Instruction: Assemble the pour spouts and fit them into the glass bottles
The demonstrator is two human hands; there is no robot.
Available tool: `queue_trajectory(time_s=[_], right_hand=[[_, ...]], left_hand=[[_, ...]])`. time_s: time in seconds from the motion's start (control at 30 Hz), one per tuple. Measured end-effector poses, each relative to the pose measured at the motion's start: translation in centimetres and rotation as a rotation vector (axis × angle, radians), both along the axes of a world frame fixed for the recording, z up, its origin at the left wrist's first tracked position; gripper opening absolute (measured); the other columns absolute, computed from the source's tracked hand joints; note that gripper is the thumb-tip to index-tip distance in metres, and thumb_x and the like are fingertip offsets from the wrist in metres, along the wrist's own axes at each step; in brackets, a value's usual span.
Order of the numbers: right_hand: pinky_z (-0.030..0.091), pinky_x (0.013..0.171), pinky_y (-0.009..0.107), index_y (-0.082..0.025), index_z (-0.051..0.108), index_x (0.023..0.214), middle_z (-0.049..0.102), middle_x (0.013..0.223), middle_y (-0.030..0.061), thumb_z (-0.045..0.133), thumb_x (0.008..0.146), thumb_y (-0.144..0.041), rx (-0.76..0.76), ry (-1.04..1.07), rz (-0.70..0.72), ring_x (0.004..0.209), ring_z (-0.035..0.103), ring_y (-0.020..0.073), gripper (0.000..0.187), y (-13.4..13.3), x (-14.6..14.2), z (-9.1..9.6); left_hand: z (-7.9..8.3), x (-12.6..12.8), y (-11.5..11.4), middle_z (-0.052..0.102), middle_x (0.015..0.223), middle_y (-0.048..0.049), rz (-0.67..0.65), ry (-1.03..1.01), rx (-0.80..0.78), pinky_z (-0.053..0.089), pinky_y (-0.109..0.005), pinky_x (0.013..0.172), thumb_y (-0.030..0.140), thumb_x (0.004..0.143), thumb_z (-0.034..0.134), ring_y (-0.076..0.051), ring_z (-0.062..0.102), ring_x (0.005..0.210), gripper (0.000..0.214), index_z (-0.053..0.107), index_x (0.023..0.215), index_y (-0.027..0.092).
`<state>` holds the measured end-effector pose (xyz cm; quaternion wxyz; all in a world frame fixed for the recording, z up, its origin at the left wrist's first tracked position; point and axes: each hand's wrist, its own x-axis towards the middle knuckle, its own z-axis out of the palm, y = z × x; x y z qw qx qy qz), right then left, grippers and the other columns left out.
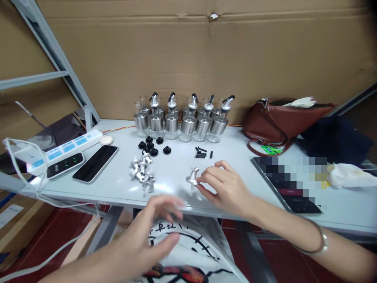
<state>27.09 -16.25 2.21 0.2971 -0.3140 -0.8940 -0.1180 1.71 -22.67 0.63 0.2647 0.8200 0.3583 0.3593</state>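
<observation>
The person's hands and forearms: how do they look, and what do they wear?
The left hand and right hand wear no gloves, and no sleeves show on the left forearm or right forearm. A thin, silver-coloured bangle circles the right forearm.

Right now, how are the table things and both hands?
Left hand: open
Right hand: pinching a spout
Bottles: standing, some topped
Loose spouts: heaped
Stoppers: loose
Black strips: loose
Phone: face up, dark
Black box: green lights lit
Power strip: lying flat
Tablet: flat
Bag: seemingly open

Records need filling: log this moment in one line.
right hand: pinches silver spout | left hand: open, empty | bottles: grouped behind
</observation>
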Motion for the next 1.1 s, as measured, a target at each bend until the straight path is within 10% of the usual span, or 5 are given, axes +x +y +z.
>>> queue_trajectory(time_s=[0.27, 0.7, 0.93, 1.1], right_hand=[[0.039, 0.067, 0.029, -0.016, 0.057, 0.082, 0.064, 0.070, 0.0043, 0.053, 0.088, -0.017, 0.044, 0.029, 0.137, 0.065, 0.055, 0.0147, 0.007, 3.6, 1.6, 0.8], [0.043, 0.064, 0.028, -0.017, 0.063, 0.079, 0.066, 0.068, 0.0037, 0.054, 0.090, -0.030, -0.181, 0.038, 0.273, 0.062, 0.059, 0.0140, 0.019, 3.9, 0.8, 0.7], [0.048, 0.066, 0.028, -0.019, 0.068, 0.081, 0.070, 0.079, 0.0058, 0.057, 0.086, -0.032, -0.663, 0.045, -0.064, 0.071, 0.063, 0.0170, 0.018, 6.4, 5.0, 2.3], [0.047, 0.066, 0.028, -0.017, 0.070, 0.076, 0.070, 0.079, 0.0052, 0.056, 0.081, -0.016, -0.743, -0.127, -0.131, 0.069, 0.062, 0.0164, 0.015, 7.1, 5.3, 1.0]], left_hand=[[-3.0, 7.8, 9.3, 0.057, 0.098, -0.0034, 0.047, -0.103, 0.138, 0.053, -0.030, 0.077, 0.034, 0.093, 0.049, -0.014, 0.060, 0.083, 0.024, 0.043, 0.112, 0.021], [-3.5, 6.5, 7.3, 0.058, 0.111, -0.0072, 0.026, -0.067, 0.251, 0.053, -0.032, 0.084, 0.023, 0.095, 0.044, -0.016, 0.061, 0.100, 0.025, 0.043, 0.120, 0.022], [-3.4, 6.7, 7.6, 0.058, 0.100, -0.0060, 0.003, 0.042, 0.268, 0.052, -0.031, 0.072, 0.025, 0.097, 0.037, -0.014, 0.058, 0.078, 0.020, 0.042, 0.115, 0.021], [-3.5, 6.7, 7.6, 0.054, 0.099, -0.0074, -0.020, 0.021, 0.280, 0.051, -0.031, 0.073, 0.019, 0.096, 0.033, -0.016, 0.056, 0.084, 0.021, 0.036, 0.116, 0.020]])
